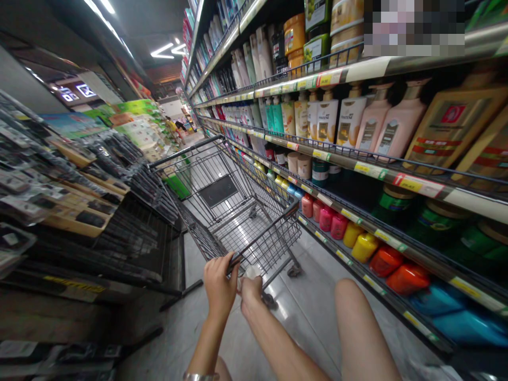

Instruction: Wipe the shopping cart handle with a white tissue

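A metal wire shopping cart (217, 190) stands in front of me in a store aisle, its basket showing bare wire. My left hand (219, 275) is wrapped round the near corner of the cart's rim. Just right of it, my right hand (251, 287) is closed on a small whitish item (253, 272), too blurred to identify, close under the cart's near corner.
Shelves of bottles (351, 121) and jars run along the right, with colourful bottles (365, 247) on the low shelf. Racks of packaged goods (91, 196) line the left. A bare knee (353, 317) shows at lower right. Grey tiled floor (313, 296) lies between.
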Tool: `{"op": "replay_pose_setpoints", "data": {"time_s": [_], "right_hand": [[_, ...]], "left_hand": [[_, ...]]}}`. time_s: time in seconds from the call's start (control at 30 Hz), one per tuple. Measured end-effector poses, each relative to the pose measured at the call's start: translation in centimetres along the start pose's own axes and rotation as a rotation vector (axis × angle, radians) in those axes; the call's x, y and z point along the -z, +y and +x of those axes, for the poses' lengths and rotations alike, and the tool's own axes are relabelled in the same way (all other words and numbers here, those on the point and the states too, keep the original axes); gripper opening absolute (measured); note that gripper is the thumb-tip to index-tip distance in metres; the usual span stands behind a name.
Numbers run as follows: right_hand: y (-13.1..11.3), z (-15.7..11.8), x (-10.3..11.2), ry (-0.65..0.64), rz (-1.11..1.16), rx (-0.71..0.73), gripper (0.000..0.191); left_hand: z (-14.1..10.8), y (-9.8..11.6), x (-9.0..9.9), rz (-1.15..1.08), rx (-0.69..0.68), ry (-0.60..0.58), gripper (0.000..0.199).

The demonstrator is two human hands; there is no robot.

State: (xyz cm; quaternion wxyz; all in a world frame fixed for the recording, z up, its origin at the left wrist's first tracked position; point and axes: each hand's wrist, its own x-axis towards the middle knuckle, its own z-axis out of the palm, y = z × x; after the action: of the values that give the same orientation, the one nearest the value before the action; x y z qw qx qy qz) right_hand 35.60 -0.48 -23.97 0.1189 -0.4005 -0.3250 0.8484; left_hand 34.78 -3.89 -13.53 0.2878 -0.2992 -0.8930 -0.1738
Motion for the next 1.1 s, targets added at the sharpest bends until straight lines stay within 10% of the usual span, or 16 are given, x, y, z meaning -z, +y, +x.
{"op": "replay_pose_setpoints", "data": {"time_s": [0.27, 0.67, 1.1], "right_hand": [[1.1, -0.5, 2.3, -0.069, 0.069, 0.154, 0.024], [3.0, 2.0, 4.8, -0.064, 0.129, -0.054, 0.031], [4.8, 7.1, 8.4, 0.143, 0.006, 0.045, 0.031]], "left_hand": [[-0.4, -0.1, -0.3, -0.025, -0.022, 0.023, 0.02], [-0.5, -0.3, 0.0, -0.017, -0.031, 0.018, 0.019], [-0.6, -0.3, -0.3, -0.007, -0.045, 0.037, 0.019]]}}
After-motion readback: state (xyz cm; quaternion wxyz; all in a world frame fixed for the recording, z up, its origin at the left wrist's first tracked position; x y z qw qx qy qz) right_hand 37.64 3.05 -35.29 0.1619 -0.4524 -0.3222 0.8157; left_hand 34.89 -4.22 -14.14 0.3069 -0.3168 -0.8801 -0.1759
